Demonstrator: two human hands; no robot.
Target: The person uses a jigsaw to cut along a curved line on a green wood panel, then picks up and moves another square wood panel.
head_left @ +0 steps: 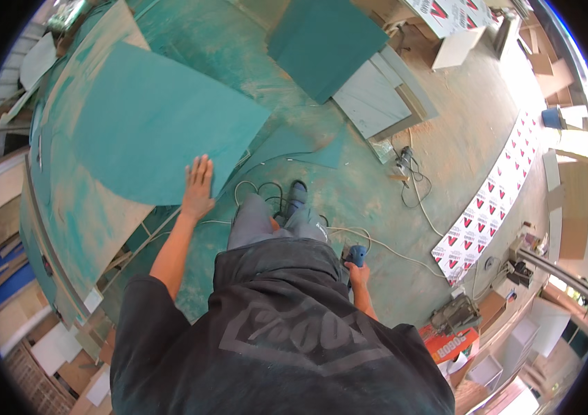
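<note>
- My left hand point(198, 188) lies flat, fingers spread wide, on the near edge of the curved green sheet point(155, 124) resting on the dusty workbench point(72, 207).
- My right hand point(358, 274) hangs by my hip, wrapped around a blue power tool point(356, 256).
- Its white cord point(404, 256) trails across the green floor point(370, 187).

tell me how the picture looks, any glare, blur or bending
Head view: strong fisheye with a black rim, so the long patterned strip on the floor curves; daylight is bright and washes out the right edge by the pale boards; the left hand on the teal sheet is sharp, the right hand on a blue tool is partly hidden by the dark shirt.
</note>
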